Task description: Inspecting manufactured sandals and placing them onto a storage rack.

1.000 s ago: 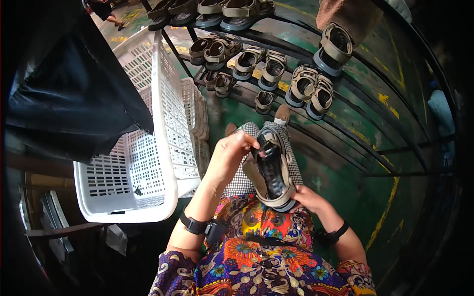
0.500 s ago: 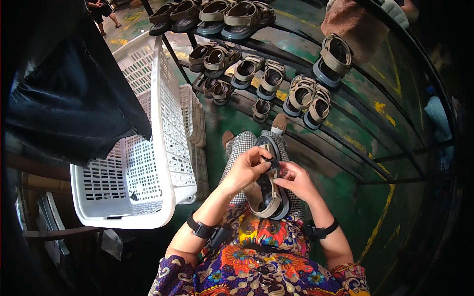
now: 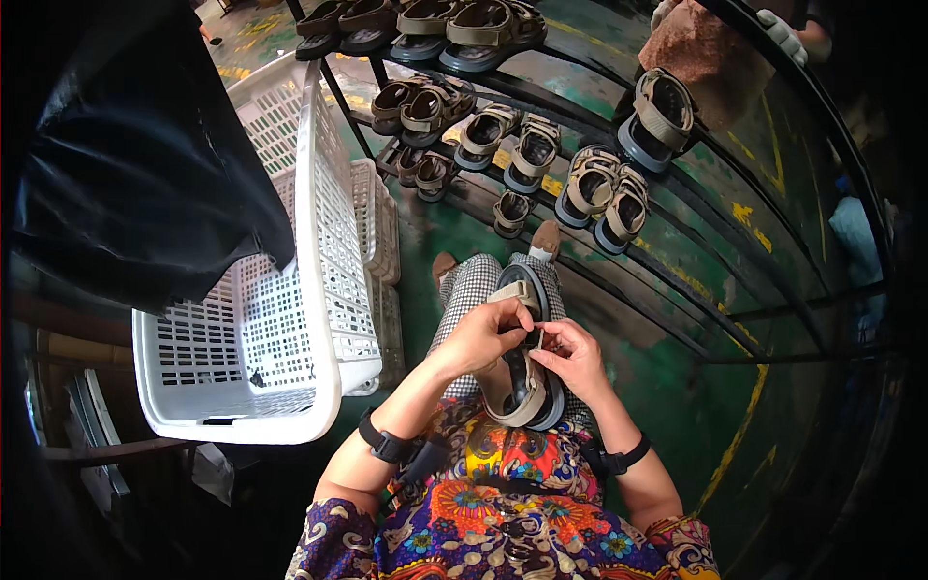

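Note:
A beige sandal [image 3: 528,394] with a dark footbed and grey sole lies lengthwise across my lap, its heel end toward me. My left hand [image 3: 491,335] comes over its left side, thumb and forefinger pinched together at the middle strap. On the other side, my right hand [image 3: 572,358] pinches the same strap, its fingertips almost meeting those of the left. Between them only a small bit of the strap shows, and my fingers cover the rest.
Ahead, a black metal rack [image 3: 677,198] carries several similar sandals [image 3: 590,184]. A white perforated basket [image 3: 333,377] stands at my left, with black sheeting [image 3: 155,184] hanging over it. Behind the rack is another person's gloved hand [image 3: 781,37].
My fingertips have drawn closer together over the strap, and the dark piece held up between them no longer shows. Behind the rack, the other person has shifted slightly.

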Tool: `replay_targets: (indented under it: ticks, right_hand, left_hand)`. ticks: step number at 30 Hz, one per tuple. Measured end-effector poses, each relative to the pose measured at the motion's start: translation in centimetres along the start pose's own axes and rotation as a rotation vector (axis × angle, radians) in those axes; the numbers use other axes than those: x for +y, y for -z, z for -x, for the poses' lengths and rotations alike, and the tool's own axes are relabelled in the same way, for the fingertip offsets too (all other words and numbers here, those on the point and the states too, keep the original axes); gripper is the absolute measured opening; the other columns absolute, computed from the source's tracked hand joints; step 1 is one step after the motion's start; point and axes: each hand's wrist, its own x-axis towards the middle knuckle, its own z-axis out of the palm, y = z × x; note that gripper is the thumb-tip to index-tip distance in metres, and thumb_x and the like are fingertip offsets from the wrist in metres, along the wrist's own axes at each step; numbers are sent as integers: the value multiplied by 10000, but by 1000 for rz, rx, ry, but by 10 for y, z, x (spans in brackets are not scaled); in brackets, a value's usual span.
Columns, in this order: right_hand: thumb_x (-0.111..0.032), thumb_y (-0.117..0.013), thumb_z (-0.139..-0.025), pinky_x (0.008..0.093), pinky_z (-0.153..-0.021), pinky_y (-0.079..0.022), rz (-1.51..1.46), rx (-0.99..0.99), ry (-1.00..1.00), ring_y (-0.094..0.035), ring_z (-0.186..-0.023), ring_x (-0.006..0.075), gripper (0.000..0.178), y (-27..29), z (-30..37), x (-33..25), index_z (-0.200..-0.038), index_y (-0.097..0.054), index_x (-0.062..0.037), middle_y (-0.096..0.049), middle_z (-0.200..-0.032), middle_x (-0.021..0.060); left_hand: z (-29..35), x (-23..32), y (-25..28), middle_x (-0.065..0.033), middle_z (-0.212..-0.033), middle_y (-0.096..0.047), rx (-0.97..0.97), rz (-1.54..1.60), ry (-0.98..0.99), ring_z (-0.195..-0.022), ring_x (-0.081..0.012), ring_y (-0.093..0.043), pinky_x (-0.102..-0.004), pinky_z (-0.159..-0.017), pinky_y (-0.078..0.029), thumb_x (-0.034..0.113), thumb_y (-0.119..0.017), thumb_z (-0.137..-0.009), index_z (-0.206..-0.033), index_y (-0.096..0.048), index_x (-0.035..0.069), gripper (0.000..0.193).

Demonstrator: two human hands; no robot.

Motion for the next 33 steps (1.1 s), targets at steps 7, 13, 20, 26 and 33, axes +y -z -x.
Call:
replay_targets:
  ticks: [7,13,20,26,33]
  right_hand:
    - [-85,-787,-717,237,-597,-488,181,-99,25,-588,-719,98,336,-4,1,-5,-1007,-637,-5,-579,-855,24]
    - [-101,-727,-806,228,-630,-490,-114,-20,-71,-575,-728,88,336,-3,4,2,-1102,-590,-17,-599,-892,16]
    - [-9,-614,-858,199,-657,-478,-392,75,-207,-549,-749,55,374,-1,3,3,-1203,-474,-44,-585,-859,-6]
    - [-22,-549,-835,250,-598,-479,-560,284,-240,-522,-700,78,308,22,8,-8,-1136,-490,-60,-519,-808,-18]
    - [-53,-592,-866,259,-620,-484,-554,252,-154,-553,-731,91,236,35,0,-48,-1093,-531,-63,-555,-887,-13]
  left_hand:
    - [-5,17,4,-49,-850,-646,-104,-462,8,-787,-121,-587,-284,-736,-466,29,-615,-826,-946,-572,32,127]
    - [-7,22,-3,-83,-796,-636,-80,-487,9,-749,-198,-603,-326,-713,-463,102,-638,-821,-982,-567,59,180]
    - [1,14,-15,-96,-873,-646,35,-912,-259,-803,-318,-646,-411,-728,-510,349,-730,-765,-1042,-626,87,395]
    - [4,8,-4,-45,-939,-598,44,-1132,-265,-1020,-249,-557,-387,-865,-387,403,-723,-745,-1015,-658,119,397]
    - [6,19,-3,-74,-976,-619,82,-888,-377,-986,-264,-560,-385,-840,-452,368,-760,-742,-1194,-603,120,539]
